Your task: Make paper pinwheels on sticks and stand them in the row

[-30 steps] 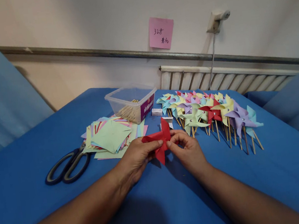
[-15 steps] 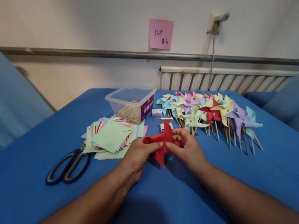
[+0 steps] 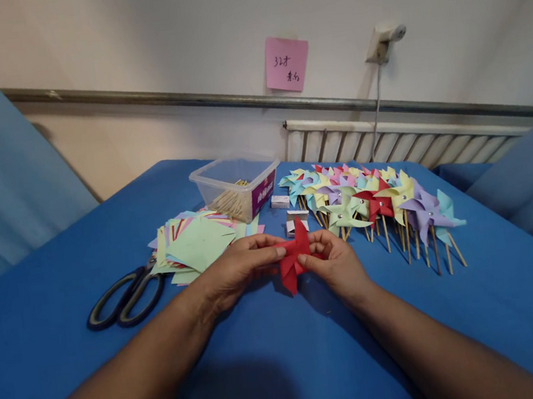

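Between my hands is a red paper pinwheel [image 3: 295, 254], its blades folded toward the middle and no stick showing on it. My left hand [image 3: 250, 263] pinches its left side, thumb on top. My right hand [image 3: 335, 259] grips the other side, with the thumb pressed near the centre. Just beyond the pinwheel sits a small open box [image 3: 296, 216]; what it holds is hard to make out. A pile of cut paper squares [image 3: 199, 243], pale green on top, lies beyond my left forearm.
Scissors [image 3: 126, 297] lie at the left on the blue cloth [image 3: 335, 359]. A clear plastic tub [image 3: 225, 182] holds thin sticks, with a small closed box [image 3: 280, 202] beside it. Many finished pinwheels on sticks [image 3: 381, 201] lie to the right. A radiator [image 3: 385, 139] runs along the wall.
My left hand has slid leftward, its thumb moving from near the pinwheel's centre to its left edge. My right hand keeps its hold. The view has shifted slightly.
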The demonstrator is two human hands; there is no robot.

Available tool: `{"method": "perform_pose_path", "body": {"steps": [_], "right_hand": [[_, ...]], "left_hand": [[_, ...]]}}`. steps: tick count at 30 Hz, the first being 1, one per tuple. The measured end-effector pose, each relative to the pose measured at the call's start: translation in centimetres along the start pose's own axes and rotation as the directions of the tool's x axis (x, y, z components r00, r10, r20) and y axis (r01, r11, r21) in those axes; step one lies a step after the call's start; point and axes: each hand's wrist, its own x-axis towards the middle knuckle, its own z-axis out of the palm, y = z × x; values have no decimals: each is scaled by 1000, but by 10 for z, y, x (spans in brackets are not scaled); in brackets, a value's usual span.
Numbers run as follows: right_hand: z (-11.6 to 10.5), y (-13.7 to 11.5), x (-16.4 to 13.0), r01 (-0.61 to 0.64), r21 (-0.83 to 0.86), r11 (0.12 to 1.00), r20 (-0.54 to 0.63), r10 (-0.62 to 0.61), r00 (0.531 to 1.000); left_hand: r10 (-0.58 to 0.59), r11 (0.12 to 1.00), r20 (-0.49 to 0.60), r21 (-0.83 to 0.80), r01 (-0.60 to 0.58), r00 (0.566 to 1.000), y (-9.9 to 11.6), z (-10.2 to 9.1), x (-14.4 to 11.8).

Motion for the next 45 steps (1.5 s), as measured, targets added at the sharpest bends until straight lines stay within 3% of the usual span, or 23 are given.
{"method": "perform_pose_path", "body": {"steps": [7,13,25,28,31,34,38,40,43,45], "right_hand": [[4,5,-5,-22,-55,998,64,25,998],[4,9,-5,-17,-87,996,90,25,996],[3,6,-5,-10,-91,996,135,22,991],[-4,8,1,64,-151,986,53,-57,997],[-16,16,12,131,-277,952,-48,-150,988],[-26,23,23,189,-517,835,-55,-253,966],[-25,23,33,286,-792,540,73,-381,922],[-18,19,37,236,-900,367,109,-335,936],[-7,10,45,76,-993,92,58,-190,980],[-1,5,52,16,-1000,7,15,-129,992]], "left_hand": [[138,945,-9,299,-128,990,-17,-4,9],[146,876,39,460,-147,989,-24,-6,12],[120,915,31,383,-123,992,-22,-4,10],[173,932,-72,334,-140,982,-16,-6,11],[151,979,-265,175,-106,953,-8,-12,16],[98,992,-377,-42,-122,921,-6,-18,22],[69,975,-417,-165,-150,906,-12,-23,29],[72,973,-434,-167,-159,898,-15,-23,30],[75,974,-436,-162,-160,897,-18,-21,29],[76,975,-429,-159,-158,900,-20,-21,29]]}}
